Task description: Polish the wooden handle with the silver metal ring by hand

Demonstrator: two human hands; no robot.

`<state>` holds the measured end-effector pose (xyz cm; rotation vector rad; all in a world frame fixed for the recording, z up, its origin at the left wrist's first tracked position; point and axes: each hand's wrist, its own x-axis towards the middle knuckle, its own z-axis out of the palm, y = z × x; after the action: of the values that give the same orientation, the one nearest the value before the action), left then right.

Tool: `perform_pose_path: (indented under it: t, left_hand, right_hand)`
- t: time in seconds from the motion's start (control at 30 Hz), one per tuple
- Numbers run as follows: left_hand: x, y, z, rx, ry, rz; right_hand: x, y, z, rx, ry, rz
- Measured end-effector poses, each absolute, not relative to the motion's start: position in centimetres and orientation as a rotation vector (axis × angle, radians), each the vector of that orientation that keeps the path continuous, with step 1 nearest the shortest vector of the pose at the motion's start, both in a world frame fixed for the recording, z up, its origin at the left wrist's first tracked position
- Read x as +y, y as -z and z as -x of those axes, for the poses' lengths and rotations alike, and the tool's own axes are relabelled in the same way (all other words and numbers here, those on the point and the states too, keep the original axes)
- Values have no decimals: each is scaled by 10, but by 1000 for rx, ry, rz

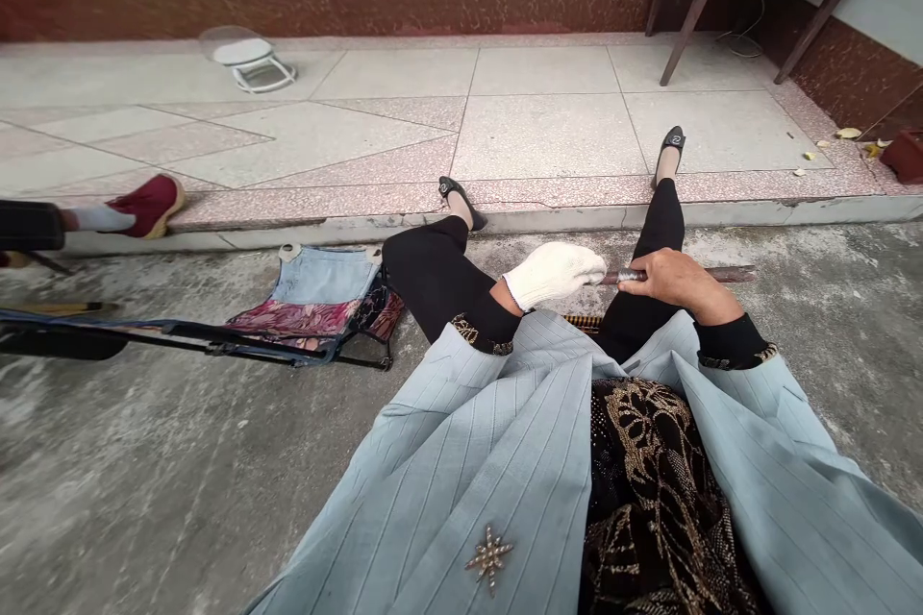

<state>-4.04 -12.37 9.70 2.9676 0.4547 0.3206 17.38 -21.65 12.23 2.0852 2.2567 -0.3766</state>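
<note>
A thin dark brown stick (732, 275) lies level across the front of my lap, with a silvery band (630, 275), seemingly wound wire, around it. My left hand (554, 273), in a white knit glove, pinches the stick's left end. Bare and closed, my right hand (667, 277) wraps around the stick just right of the band, its thumb touching there. The stick's right end sticks out past my right wrist. Below my hands, a strip of yellow-and-black seat edge (581, 323) shows between my legs.
A folding chair (307, 307) with floral and denim cloth stands at my left. Beyond it is another person's red shoe (148, 206). My feet rest on a raised tiled step (534, 139). A white stool (252, 58) and a wooden table (696, 14) stand further back.
</note>
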Motion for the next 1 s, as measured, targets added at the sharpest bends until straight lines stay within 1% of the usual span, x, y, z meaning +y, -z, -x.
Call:
perform_pose_path:
  t: [0.23, 0.3, 0.4, 0.5, 0.63, 0.7, 0.77, 0.9, 1.0]
  left_hand:
    - [-112, -119, 35, 339, -358, -2753]
    - [-107, -119, 33, 334, -387, -2619]
    - [-102, -107, 30, 356, -448, -2451]
    - [-105, -86, 26, 451, -489, -2348]
    - [-122, -62, 20, 543, -387, -2360]
    - [-129, -58, 19, 542, -333, -2501]
    - [-133, -59, 20, 580, -302, -2648]
    - [-135, -68, 26, 697, -275, -2855]
    - [-136, -75, 31, 687, -259, -2975]
  right_hand:
    - [-214, -116, -174, 2409, 738, -1761]
    - [-214, -116, -173, 2458, 856, -1681]
    - [-218, -120, -172, 2549, 1122, -1588]
    - [-220, -125, -172, 2627, 1271, -1764]
    - [-216, -119, -174, 2630, 1359, -2277]
    - [-212, -112, -175, 2552, 1317, -2485]
    - [-209, -107, -177, 2487, 1157, -2600]
    - [-207, -106, -179, 2368, 679, -2652]
    - [-208, -110, -179, 2203, 342, -2642]
